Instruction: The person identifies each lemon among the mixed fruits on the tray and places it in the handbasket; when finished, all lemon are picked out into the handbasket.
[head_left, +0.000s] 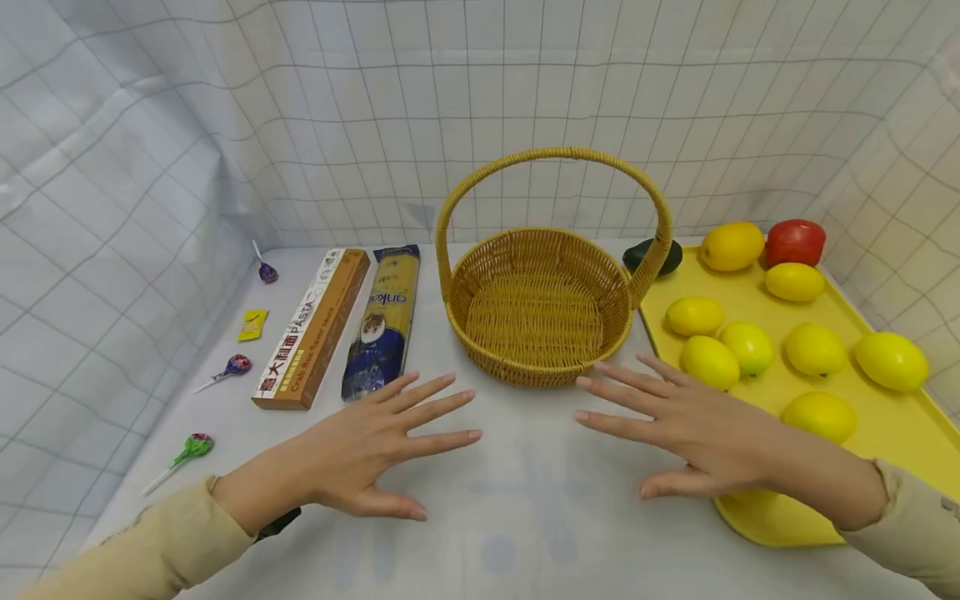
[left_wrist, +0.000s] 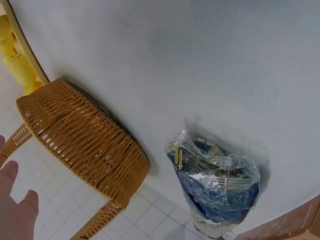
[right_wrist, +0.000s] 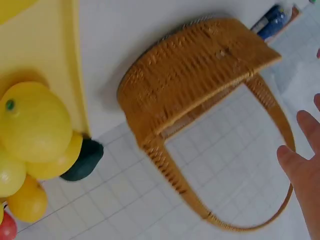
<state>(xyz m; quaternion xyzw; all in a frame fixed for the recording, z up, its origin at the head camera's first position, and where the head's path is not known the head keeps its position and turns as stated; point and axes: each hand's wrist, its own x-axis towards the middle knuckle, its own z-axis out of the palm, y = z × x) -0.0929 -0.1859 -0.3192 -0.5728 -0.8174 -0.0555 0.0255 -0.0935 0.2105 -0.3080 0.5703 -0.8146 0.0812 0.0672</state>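
Both hands hover palm down with fingers spread, holding nothing. In the head view the left hand [head_left: 375,446] is nearest the bag of pasta [head_left: 382,325], which is clear with blue ends. My right hand [head_left: 693,425] reaches in from the right, its fingertips near the front rim of a wicker basket [head_left: 536,367] and its wrist over a yellow tray [head_left: 750,521]. The basket's tall handle [head_left: 555,154] arches over it, and its woven floor shows bare. The left wrist view shows the basket's side [left_wrist: 85,140] and the pasta bag's end [left_wrist: 215,185].
Left of the bag lie a pasta box [head_left: 311,329], a small yellow packet [head_left: 252,325] and several lollipops [head_left: 197,446]. The tray bears several lemons [head_left: 708,363], an orange-yellow fruit [head_left: 732,246] and a red pepper [head_left: 795,243]. A dark green avocado [head_left: 652,257] sits behind the basket's right side.
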